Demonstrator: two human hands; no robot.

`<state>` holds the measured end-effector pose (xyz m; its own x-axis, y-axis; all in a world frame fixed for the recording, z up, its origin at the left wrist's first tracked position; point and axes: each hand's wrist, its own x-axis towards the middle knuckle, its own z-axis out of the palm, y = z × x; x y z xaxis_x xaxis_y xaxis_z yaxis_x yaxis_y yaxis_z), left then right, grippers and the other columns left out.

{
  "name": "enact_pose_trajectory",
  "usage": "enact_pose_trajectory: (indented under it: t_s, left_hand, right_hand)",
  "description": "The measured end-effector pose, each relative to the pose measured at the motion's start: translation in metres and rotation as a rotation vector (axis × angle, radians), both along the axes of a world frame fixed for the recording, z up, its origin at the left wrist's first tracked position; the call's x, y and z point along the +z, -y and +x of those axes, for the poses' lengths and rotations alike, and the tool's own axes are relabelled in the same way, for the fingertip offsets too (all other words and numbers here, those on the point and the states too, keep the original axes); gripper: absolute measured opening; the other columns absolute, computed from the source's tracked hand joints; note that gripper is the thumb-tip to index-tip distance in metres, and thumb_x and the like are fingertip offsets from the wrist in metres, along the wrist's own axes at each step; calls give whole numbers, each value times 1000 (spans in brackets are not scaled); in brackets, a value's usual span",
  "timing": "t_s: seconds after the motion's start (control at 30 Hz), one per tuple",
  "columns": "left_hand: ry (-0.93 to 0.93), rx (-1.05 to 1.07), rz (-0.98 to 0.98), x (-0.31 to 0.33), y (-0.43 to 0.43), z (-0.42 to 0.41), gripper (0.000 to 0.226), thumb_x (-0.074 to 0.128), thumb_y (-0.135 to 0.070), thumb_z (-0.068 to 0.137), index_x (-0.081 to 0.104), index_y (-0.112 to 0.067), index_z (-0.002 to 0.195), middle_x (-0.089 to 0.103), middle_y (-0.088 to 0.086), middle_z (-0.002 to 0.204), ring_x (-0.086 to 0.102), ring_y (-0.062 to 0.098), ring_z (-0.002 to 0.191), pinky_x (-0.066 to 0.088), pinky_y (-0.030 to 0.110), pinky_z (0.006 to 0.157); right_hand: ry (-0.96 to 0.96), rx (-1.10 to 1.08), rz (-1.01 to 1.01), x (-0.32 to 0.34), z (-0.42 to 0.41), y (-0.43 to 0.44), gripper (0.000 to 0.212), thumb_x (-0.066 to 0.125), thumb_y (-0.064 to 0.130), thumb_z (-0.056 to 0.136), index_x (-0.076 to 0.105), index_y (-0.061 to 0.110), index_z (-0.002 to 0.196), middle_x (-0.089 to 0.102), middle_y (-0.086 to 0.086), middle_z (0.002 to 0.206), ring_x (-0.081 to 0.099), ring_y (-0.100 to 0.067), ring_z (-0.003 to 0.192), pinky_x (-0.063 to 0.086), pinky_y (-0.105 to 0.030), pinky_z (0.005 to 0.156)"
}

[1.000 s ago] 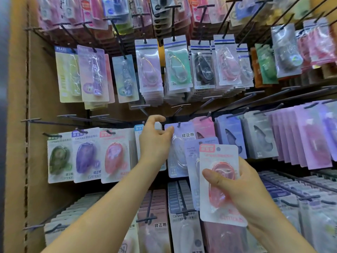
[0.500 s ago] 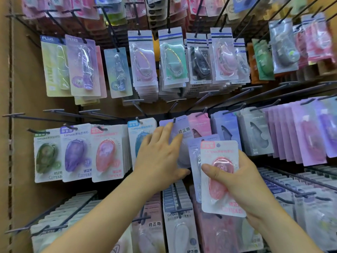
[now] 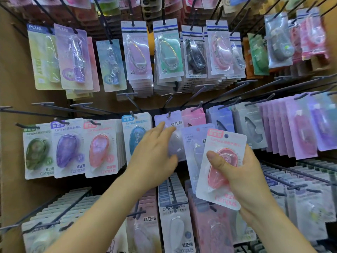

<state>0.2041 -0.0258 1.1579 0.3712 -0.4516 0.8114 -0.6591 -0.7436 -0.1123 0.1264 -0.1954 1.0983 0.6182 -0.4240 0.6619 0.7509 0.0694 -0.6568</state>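
My right hand (image 3: 242, 172) grips a white card pack with a pink correction tape (image 3: 221, 168), thumb across the blister, held in front of the rack. My left hand (image 3: 155, 152) is spread with straight fingers, its fingertips against a pale purple correction tape pack (image 3: 173, 125) hanging on a peg in the middle row. Just left of that hand hangs a blue Campus pack (image 3: 135, 128). Further left hang pink (image 3: 100, 148), purple (image 3: 68, 148) and green (image 3: 37, 150) Campus packs.
A cardboard-backed peg rack (image 3: 12, 88) fills the view. Long dark pegs (image 3: 237, 90) stick out toward me between the rows. More blister packs hang in the top row (image 3: 167, 52), at the right (image 3: 300, 128) and below (image 3: 176, 216).
My left hand dropped from the peg top above the blue pack and flattened onto the purple pack. My right hand tilted the pink pack slightly. The camera moved closer.
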Motion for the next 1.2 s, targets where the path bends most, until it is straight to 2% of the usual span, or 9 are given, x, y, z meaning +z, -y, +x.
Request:
enact_pose_trajectory:
  t_s: [0.1, 0.2, 0.37, 0.53, 0.7, 0.77, 0.87, 1.03, 1.2]
  left_hand:
    - [-5, -205, -202, -19, -3, -22, 59, 58, -10, 87, 44, -26, 142, 37, -6, 152, 27, 9, 140, 15, 15, 112]
    - [42, -282, -303, -32, 1, -34, 40, 51, -14, 91, 58, -26, 128, 53, -17, 127, 41, 2, 123, 27, 9, 103]
    - [-433, -639, -448, -38, 12, -46, 33, 61, -19, 94, 52, -33, 122, 55, -25, 59, 46, 2, 51, 35, 11, 53]
    - [-470, -707, -642, -41, 6, -34, 40, 66, -10, 90, 58, -40, 116, 54, -14, 65, 46, 8, 56, 41, 21, 57]
    - [-460, -721, -659, -36, -5, -27, 46, 62, -7, 93, 54, -38, 126, 70, 0, 98, 68, 21, 91, 55, 35, 85]
    - [-433, -707, -636, -29, -6, -25, 50, 61, -9, 94, 49, -37, 134, 68, -6, 112, 66, 11, 103, 54, 30, 94]
    - [-383, -673, -597, -18, -6, -18, 58, 60, -12, 95, 41, -38, 142, 61, -9, 130, 60, 2, 114, 48, 25, 100]
    - [-327, -589, -529, -10, -2, -9, 63, 61, -28, 93, 31, -45, 146, 62, 21, 106, 59, 21, 83, 50, 36, 81]
    - [-315, -546, -535, -10, -3, -8, 66, 56, -42, 86, 28, -51, 146, 62, 23, 109, 62, 33, 95, 50, 51, 89]
  right_hand:
    - [6, 2, 12, -2, 0, -1, 57, 80, 28, 61, 61, 19, 113, 74, -2, 96, 72, -20, 86, 56, -32, 67]
    - [4, 11, -9, -3, -1, -5, 60, 89, 27, 63, 60, 20, 115, 74, -3, 97, 72, -22, 88, 55, -38, 69]
    - [37, 76, -43, -4, -3, -11, 50, 84, 26, 72, 61, 22, 116, 74, -4, 99, 73, -21, 88, 57, -33, 67]
    - [34, -7, 11, -4, -8, -3, 43, 71, 31, 70, 63, 22, 111, 74, -8, 99, 71, -23, 83, 56, -38, 72]
    - [62, -338, -182, -4, -14, 8, 64, 75, 24, 81, 40, 54, 126, 70, 7, 104, 70, -11, 86, 53, -29, 77]
    - [84, -437, -319, -4, -15, 7, 46, 72, 21, 85, 52, 49, 117, 69, 16, 96, 66, 0, 84, 47, -10, 71]
    - [92, -496, -362, -3, -9, 5, 10, 72, 30, 87, 68, 36, 94, 70, 11, 97, 61, 6, 90, 41, -2, 73]
    - [55, -398, -355, 1, -9, 1, 16, 65, 21, 90, 70, 31, 101, 67, 14, 105, 58, 12, 96, 39, 1, 75]
    - [-25, -297, -376, 5, -11, 1, 34, 61, 9, 91, 67, 36, 112, 65, 15, 113, 59, 6, 102, 43, -4, 78]
